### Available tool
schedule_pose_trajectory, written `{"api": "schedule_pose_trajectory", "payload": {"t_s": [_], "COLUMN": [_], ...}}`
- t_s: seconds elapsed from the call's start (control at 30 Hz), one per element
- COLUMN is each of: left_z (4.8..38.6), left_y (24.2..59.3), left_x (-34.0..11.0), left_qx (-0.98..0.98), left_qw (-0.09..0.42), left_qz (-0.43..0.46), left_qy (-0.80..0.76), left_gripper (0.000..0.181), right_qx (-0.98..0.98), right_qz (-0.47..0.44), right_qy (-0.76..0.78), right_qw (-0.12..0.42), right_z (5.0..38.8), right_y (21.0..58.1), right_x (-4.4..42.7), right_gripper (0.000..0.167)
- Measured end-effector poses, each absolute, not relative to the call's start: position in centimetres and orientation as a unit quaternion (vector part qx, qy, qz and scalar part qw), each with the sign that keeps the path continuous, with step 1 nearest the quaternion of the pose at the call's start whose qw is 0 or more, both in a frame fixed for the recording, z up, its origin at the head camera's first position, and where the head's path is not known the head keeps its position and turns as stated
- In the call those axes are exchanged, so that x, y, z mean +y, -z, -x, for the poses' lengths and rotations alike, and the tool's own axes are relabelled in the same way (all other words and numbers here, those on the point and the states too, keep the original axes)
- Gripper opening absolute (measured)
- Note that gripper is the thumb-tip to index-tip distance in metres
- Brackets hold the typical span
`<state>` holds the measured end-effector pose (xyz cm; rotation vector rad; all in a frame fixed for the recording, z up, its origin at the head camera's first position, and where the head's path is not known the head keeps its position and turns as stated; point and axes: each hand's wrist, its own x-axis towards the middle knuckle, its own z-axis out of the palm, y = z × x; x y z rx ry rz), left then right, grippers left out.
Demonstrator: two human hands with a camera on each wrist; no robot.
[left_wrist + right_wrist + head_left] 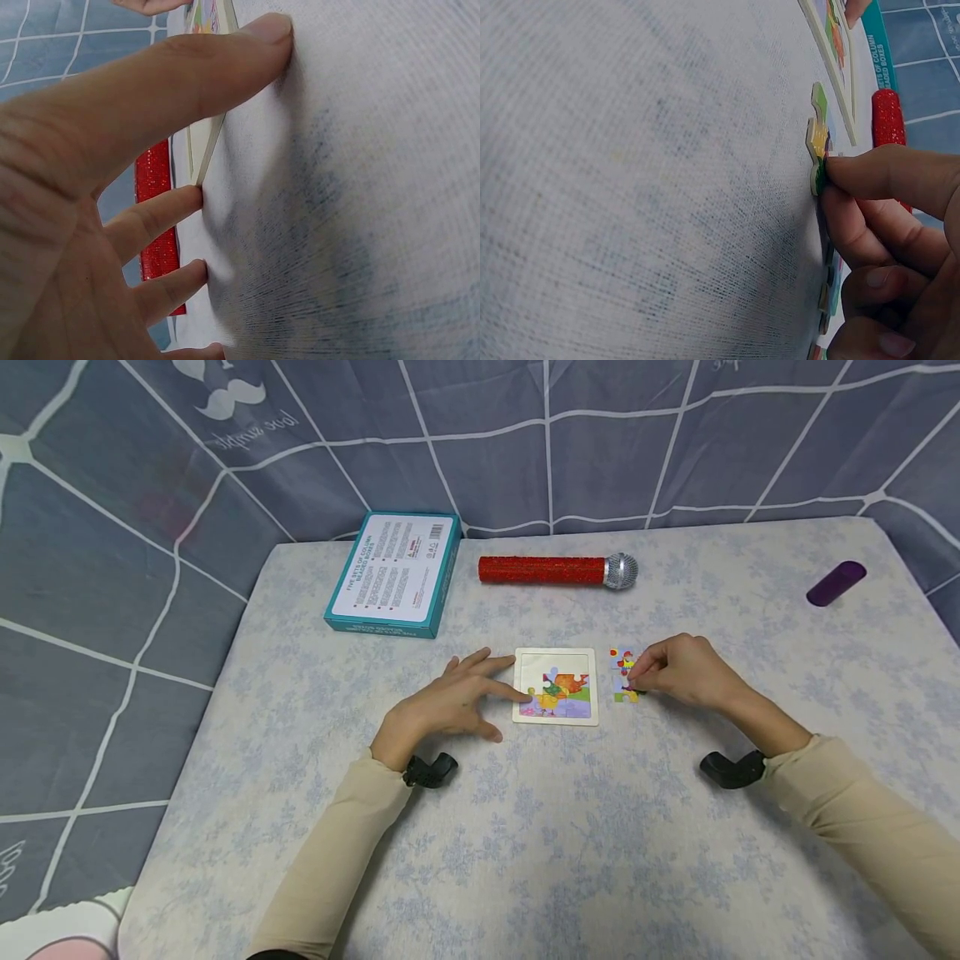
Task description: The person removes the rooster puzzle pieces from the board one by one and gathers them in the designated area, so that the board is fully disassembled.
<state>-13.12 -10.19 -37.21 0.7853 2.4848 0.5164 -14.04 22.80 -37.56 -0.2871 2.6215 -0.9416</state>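
A square white puzzle frame (555, 722) lies on the table, with joined pieces filling its lower and right parts; its upper left shows bare backing. My left hand (453, 697) is spread at the frame's left side, index fingertip on the pieces at lower left, another fingertip by the left edge. To the right of the frame, my right hand (686, 672) pinches a puzzle piece (819, 142) between thumb and index finger, low over the table among loose pieces (622, 658). Its fingers partly hide these pieces.
A teal box (393, 572) lies at the back left. Behind the frame is a red glittery microphone (543, 570). A dark purple cylinder (836, 583) lies at the right. A grey-blue curtain with white lines hangs along the table's back and left edges.
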Motion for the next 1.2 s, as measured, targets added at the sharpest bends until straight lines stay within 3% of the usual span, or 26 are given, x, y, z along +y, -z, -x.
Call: {"api": "schedule_pose_trajectory", "payload": {"t_s": [0.5, 0.77, 1.2], "left_z": [13.1, 13.0, 13.1], "left_y": [37.2, 37.2, 37.1], "left_x": [-10.1, -10.2, -10.2], "left_qx": [0.907, 0.908, 0.908], "left_qw": [0.244, 0.243, 0.245], "left_qz": [-0.284, -0.280, -0.281], "left_qy": [-0.193, -0.193, -0.190], "left_gripper": [0.063, 0.063, 0.063], "right_qx": [0.927, 0.925, 0.910], "right_qz": [0.093, 0.135, 0.208], "right_qy": [0.341, 0.343, 0.335], "right_qw": [0.127, 0.095, 0.127], "right_z": [13.9, 14.3, 15.1], "right_y": [37.5, 37.6, 37.8], "right_x": [22.7, 20.9, 16.3], "right_gripper": [0.011, 0.012, 0.021]}}
